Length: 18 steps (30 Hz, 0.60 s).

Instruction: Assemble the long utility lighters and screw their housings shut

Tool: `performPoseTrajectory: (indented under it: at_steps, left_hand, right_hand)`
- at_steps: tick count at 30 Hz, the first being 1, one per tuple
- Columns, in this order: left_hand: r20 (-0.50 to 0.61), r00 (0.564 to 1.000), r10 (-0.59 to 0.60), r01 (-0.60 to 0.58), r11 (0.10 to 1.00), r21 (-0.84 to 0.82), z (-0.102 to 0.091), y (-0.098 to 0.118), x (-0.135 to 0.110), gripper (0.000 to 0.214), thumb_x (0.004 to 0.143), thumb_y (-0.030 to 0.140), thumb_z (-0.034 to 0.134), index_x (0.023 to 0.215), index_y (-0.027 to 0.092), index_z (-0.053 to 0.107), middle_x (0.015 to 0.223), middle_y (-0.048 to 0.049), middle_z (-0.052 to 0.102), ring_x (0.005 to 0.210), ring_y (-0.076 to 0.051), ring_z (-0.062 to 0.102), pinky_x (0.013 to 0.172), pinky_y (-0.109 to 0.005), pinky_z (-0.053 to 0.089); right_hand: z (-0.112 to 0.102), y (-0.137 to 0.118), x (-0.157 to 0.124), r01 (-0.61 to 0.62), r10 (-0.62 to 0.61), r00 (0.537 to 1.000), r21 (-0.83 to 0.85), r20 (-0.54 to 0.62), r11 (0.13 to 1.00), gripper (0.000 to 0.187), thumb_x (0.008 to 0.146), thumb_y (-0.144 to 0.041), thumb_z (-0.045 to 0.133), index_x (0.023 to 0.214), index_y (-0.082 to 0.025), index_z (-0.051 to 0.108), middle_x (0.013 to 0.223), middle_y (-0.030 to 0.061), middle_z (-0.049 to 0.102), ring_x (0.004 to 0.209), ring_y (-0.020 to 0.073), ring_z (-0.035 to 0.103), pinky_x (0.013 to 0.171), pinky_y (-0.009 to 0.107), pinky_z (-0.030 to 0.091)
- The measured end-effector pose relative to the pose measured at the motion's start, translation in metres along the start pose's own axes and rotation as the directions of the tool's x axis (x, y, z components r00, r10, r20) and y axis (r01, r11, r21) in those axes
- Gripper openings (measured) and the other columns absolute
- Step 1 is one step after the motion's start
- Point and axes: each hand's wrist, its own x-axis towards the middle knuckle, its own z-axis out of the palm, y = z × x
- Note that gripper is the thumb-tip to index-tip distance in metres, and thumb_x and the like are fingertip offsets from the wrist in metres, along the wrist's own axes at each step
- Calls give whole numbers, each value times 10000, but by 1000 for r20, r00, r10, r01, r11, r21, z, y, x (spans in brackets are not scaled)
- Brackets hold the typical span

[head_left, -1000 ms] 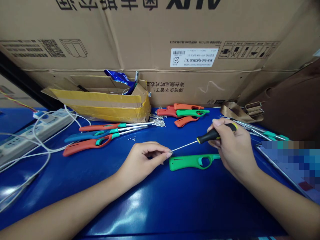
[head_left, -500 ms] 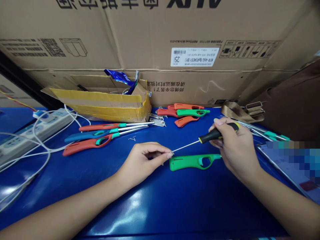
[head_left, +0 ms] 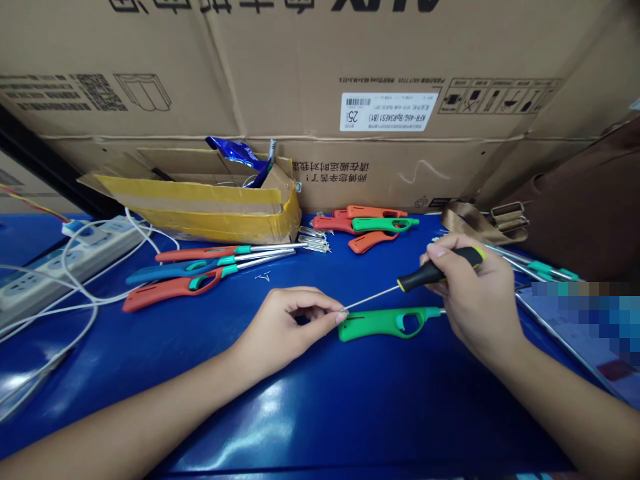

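Note:
My right hand (head_left: 473, 293) grips the black and yellow handle of a screwdriver (head_left: 430, 272), whose thin metal shaft slants down to the left. My left hand (head_left: 287, 327) is pinched at the shaft's tip; whatever small thing sits between thumb and forefinger is too tiny to name. Just below the shaft a green lighter handle (head_left: 385, 323) lies flat on the blue table (head_left: 320, 400), its left end next to my left fingertips and its right end under my right hand.
Several long-nosed lighters (head_left: 200, 267) in red, blue and orange lie at the left. A taped cardboard box (head_left: 200, 203) stands behind them. More handle shells (head_left: 370, 227) sit at the back. A power strip with white cables (head_left: 55, 260) is far left. A large carton (head_left: 320, 100) walls the back.
Both hands shifted only slightly; the screwdriver handle rose a little and the left pinch stayed at the tip.

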Motion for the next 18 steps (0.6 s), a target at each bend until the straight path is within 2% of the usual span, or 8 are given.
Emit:
performPoseTrajectory:
  at_steps: [6, 11, 15, 18]
  left_hand:
    - [8, 1000, -16, 16, 999, -27, 0, 1, -2, 134, 857, 275, 762, 831, 153, 810, 792, -51, 772, 646, -124, 648, 605, -214, 504]
    - [13, 1000, -17, 18, 998, -61, 1, 2, -2, 143, 866, 273, 753, 832, 146, 807, 774, -50, 764, 618, -115, 634, 585, -208, 505]
    - [16, 1000, 20, -19, 998, -61, 2, 4, -3, 127, 858, 251, 755, 824, 138, 802, 762, -51, 756, 614, -108, 625, 575, -195, 493]
    - [17, 999, 34, -32, 998, -59, 2, 5, -4, 119, 855, 239, 755, 830, 130, 797, 758, -51, 751, 612, -100, 611, 569, -184, 480]
  right_hand:
    - [1, -1, -1, 24, -25, 1000, 9, 15, 1000, 200, 869, -359, 728, 773, -228, 612, 702, -22, 550, 536, 106, 388, 488, 271, 327]
    - [3, -7, -1, 45, -59, 994, 150, 91, 988, 64, 864, -221, 663, 867, -243, 603, 634, -46, 487, 533, 111, 390, 461, 243, 307]
    - [4, -11, -1, 32, -76, 984, 258, 163, 966, 178, 842, -216, 670, 998, -261, 598, 637, -50, 501, 514, 113, 381, 413, 219, 278]
    - [3, -9, -4, 35, -83, 980, 258, 179, 965, 165, 856, -255, 718, 995, -253, 629, 710, -32, 534, 535, 106, 402, 404, 212, 293]
